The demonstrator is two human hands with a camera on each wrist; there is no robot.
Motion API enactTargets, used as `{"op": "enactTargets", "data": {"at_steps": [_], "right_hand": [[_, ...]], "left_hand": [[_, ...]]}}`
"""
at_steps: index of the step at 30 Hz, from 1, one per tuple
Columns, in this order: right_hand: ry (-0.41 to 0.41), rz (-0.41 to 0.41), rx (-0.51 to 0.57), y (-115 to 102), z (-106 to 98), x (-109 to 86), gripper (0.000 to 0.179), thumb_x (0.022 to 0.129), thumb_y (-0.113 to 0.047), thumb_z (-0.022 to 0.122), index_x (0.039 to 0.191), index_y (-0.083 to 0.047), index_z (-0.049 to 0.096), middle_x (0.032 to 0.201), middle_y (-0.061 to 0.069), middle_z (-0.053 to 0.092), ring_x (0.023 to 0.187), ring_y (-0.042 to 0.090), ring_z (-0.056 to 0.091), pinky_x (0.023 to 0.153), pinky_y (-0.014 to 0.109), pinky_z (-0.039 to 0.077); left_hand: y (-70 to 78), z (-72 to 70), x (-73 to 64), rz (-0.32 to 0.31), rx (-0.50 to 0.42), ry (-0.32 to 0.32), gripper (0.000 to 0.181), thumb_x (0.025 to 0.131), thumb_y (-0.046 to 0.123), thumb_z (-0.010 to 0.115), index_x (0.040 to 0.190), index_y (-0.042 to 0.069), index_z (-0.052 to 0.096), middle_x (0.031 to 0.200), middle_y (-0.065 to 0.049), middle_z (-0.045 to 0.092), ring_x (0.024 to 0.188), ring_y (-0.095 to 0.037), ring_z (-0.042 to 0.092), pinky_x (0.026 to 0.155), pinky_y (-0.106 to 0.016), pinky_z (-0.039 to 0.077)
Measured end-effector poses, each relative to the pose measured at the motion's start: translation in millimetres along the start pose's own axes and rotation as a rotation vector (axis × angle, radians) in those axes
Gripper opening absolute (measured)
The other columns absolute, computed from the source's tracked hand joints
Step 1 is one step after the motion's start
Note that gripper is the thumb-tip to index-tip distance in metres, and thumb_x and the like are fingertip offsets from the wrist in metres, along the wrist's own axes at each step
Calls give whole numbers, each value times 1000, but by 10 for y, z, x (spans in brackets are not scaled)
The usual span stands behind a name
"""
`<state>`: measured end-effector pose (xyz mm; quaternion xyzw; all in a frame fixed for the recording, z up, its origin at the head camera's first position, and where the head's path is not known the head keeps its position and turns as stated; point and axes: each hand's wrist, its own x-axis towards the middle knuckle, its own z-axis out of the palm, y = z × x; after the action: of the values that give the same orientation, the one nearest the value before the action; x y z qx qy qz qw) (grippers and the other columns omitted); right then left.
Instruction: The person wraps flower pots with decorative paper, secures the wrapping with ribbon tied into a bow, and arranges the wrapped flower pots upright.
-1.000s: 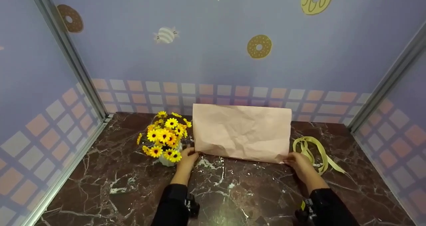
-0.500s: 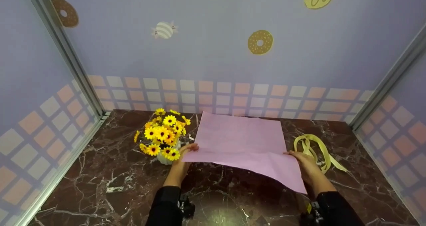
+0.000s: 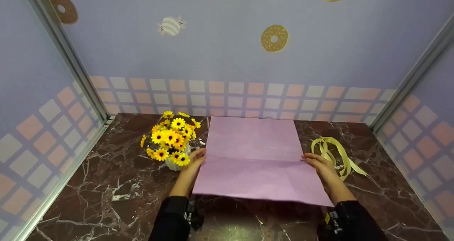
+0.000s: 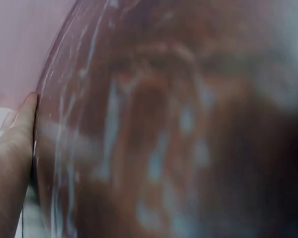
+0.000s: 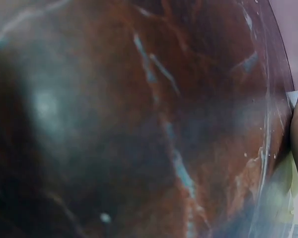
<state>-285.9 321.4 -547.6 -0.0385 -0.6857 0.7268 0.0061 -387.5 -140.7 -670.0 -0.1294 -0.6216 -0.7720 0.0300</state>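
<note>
A pinkish-lilac sheet of paper [image 3: 253, 138] spreads out between my hands in the head view, a crease running across its middle. Its front half slopes toward me, with dark shadow under the near edge. My left hand [image 3: 191, 166] pinches the left side by the crease. On the opposite side my right hand [image 3: 323, 168] pinches the paper at the same height. The wrist views catch only part of each hand, with the paper [image 4: 25, 44] at a corner, so the grips are partly hidden there.
Left of the paper, yellow flowers [image 3: 170, 137] stand in a pale ribbed pot [image 3: 173, 164], close to my left hand. A loosely looped yellow ribbon [image 3: 342, 152] lies beyond my right hand. The brown marbled tabletop [image 3: 120, 177] ends at a patterned back wall [image 3: 227, 56].
The folded paper, beige side showing at first, has opened toward me and now shows its lilac inner face. Its front flap has come down and flattened. Both hands stay near its sides.
</note>
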Motion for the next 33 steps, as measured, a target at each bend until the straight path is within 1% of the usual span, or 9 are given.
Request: {"op": "enactTargets", "data": {"at_steps": [1,4,8,11,16,18,25,29,33], "right_hand": [[12,-5,-27,7,3,-1,37,97,-8,59,130,9,55,116,6,68,105,12,62,91,20,44],[29,-4,-45,27,16,-1,43,95,-3,61,133,13,49,118,8,66,107,12,61,92,21,46],[23,32,17,41,49,-7,42,92,2,62,132,10,51,118,7,65,109,13,57,91,22,48],[9,32,-83,29,79,-38,42,91,0,64,131,9,53,127,13,59,117,17,52,91,19,45],[-44,-53,-425,55,89,-96,44,88,-8,70,128,6,58,141,22,47,135,32,36,111,36,31],[-75,-118,-546,91,91,-122,44,86,-11,73,126,4,61,144,22,45,138,36,31,114,48,23],[-219,-272,-871,125,61,-126,62,84,-22,74,135,5,53,151,24,34,141,47,15,111,63,14],[-249,-281,-983,128,88,-119,68,86,-29,68,141,4,46,153,24,29,141,49,12,110,66,8],[-268,-250,-1047,133,160,-107,69,88,-31,63,145,2,41,155,23,24,142,49,10,111,65,3]], "left_hand": [[172,75,-98,-15,4,6,41,96,15,60,136,5,55,135,-11,55,125,-20,49,98,-35,47],[1003,421,-445,-272,93,88,49,97,8,55,142,-5,41,147,-24,37,137,-35,33,109,-48,34],[1605,617,-640,-367,210,105,49,95,1,53,142,-8,40,149,-25,34,137,-38,34,107,-45,37],[1594,600,-669,-354,289,98,47,95,0,54,140,-7,43,147,-26,37,135,-40,37,105,-45,41],[1431,573,-687,-309,529,31,42,93,5,61,134,0,52,141,-24,46,130,-38,44,103,-46,42],[1461,588,-709,-281,677,-36,45,92,10,65,134,2,53,141,-23,45,131,-38,43,106,-48,38],[1483,616,-705,-220,1068,-310,76,88,32,73,148,2,38,155,-23,25,143,-40,18,114,-55,19],[1470,602,-713,-185,1162,-411,83,88,34,73,148,-5,32,157,-27,15,144,-44,9,115,-56,12],[1480,557,-711,-187,1164,-461,82,90,32,71,148,-8,29,158,-26,11,144,-45,4,115,-56,5]]}}
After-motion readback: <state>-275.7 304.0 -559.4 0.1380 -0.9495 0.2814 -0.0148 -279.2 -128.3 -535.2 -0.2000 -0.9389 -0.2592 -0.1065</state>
